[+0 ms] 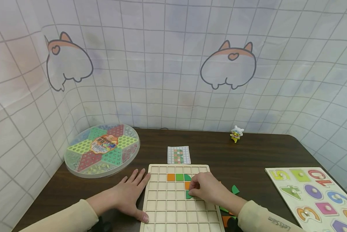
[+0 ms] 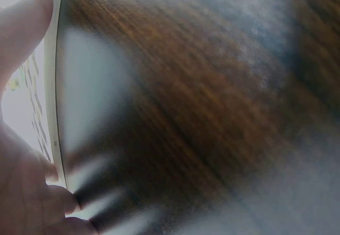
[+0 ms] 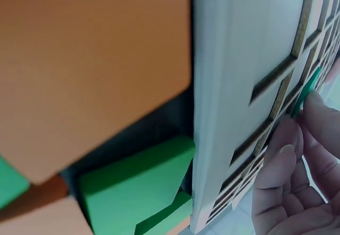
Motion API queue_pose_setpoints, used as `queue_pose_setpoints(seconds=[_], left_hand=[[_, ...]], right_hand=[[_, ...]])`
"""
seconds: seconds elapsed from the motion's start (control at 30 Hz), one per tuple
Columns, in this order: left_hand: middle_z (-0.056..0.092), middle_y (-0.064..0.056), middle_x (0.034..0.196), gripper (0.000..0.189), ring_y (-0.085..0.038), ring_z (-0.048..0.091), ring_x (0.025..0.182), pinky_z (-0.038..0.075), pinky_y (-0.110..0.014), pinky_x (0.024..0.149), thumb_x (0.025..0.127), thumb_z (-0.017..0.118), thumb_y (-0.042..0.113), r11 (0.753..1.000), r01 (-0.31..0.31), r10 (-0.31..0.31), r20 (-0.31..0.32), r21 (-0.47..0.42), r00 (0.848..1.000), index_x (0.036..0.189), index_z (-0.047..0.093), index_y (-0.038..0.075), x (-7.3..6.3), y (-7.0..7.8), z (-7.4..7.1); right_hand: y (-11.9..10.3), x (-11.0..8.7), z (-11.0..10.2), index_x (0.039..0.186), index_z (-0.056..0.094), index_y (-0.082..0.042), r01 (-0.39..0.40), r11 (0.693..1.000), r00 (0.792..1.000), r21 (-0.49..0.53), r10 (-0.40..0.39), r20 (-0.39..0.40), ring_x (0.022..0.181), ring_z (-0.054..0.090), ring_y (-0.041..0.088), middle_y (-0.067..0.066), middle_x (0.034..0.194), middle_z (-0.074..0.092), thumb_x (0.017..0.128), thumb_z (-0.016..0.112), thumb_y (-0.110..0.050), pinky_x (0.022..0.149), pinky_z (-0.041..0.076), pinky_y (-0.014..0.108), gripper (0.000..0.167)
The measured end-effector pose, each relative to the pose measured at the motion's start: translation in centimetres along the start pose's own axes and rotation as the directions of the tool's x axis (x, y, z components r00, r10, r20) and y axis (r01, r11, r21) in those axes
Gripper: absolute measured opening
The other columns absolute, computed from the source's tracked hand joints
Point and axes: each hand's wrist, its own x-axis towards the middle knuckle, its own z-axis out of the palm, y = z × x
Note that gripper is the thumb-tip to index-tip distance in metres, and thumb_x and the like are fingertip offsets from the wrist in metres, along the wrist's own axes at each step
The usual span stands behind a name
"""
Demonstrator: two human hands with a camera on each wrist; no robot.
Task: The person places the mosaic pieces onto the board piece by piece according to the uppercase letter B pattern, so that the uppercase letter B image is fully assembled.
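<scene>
A wooden grid board [image 1: 167,206] lies on the dark table. In its upper rows sit an orange square [image 1: 171,177], a green square [image 1: 179,177], a green rounded piece [image 1: 187,177] and, below that one, another orange piece [image 1: 187,185]. My right hand [image 1: 209,187] pinches a green piece [image 3: 305,94] between thumb and fingers, tilted against the grid; in the head view part of it shows below the fingertips. My left hand [image 1: 130,195] rests with fingers spread at the board's left edge, the thumb over the frame.
Loose green and orange pieces [image 3: 133,179] lie along the board's right side. Behind the board is a small pattern card [image 1: 178,155]. A round Chinese checkers set [image 1: 102,150] is at left, a number puzzle [image 1: 315,196] at right, and a small figurine [image 1: 236,134] near the back edge.
</scene>
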Motion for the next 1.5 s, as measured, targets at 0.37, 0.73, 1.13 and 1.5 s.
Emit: queue_pose_setpoints(seconds=[0.37,0.73,1.13,1.5], left_hand=[[0.001,-0.018,0.173,0.143,-0.044,0.002,0.159,0.018,-0.073,0.118,0.062,0.063,0.096,1.000,-0.010,0.010,0.004,0.009,1.000,0.167,0.007,0.015,-0.1,0.2,-0.2],[0.001,-0.018,0.173,0.142,-0.044,0.002,0.159,0.018,-0.073,0.117,0.063,0.062,0.096,1.000,-0.009,0.009,0.005,0.007,1.000,0.167,0.006,0.016,-0.1,0.4,-0.3],[0.002,-0.018,0.173,0.143,-0.044,0.003,0.159,0.017,-0.073,0.118,0.062,0.063,0.095,1.000,-0.006,0.006,0.010,0.006,1.000,0.167,0.007,0.015,-0.3,0.5,-0.6],[0.003,-0.017,0.173,0.144,-0.043,0.003,0.159,0.018,-0.072,0.118,0.060,0.063,0.097,1.000,0.008,-0.008,0.006,0.008,1.000,0.166,0.009,0.016,-0.1,0.3,-0.3]], right_hand=[[0.2,-0.2,-0.8,0.081,0.070,-0.011,-0.025,0.997,0.998,0.079,0.020,0.059,0.070,0.058,0.009,-0.005,0.077,0.067,0.084,0.082,-0.003,0.065,0.050,0.025,0.014],[0.0,-0.1,-0.7,0.077,0.068,-0.012,0.006,0.999,0.999,0.037,-0.008,0.046,0.065,0.054,0.008,-0.005,0.074,0.065,0.083,0.083,-0.003,0.061,0.047,0.025,0.018],[0.0,0.0,-0.7,0.076,0.070,-0.012,0.008,0.999,0.999,0.033,-0.010,0.051,0.064,0.055,0.008,-0.006,0.073,0.065,0.082,0.083,-0.003,0.060,0.048,0.024,0.018],[0.5,-0.5,-1.2,0.083,0.072,-0.012,-0.023,0.997,0.997,0.067,0.018,0.078,0.069,0.057,0.009,-0.006,0.077,0.067,0.087,0.080,-0.005,0.063,0.049,0.025,0.011]])
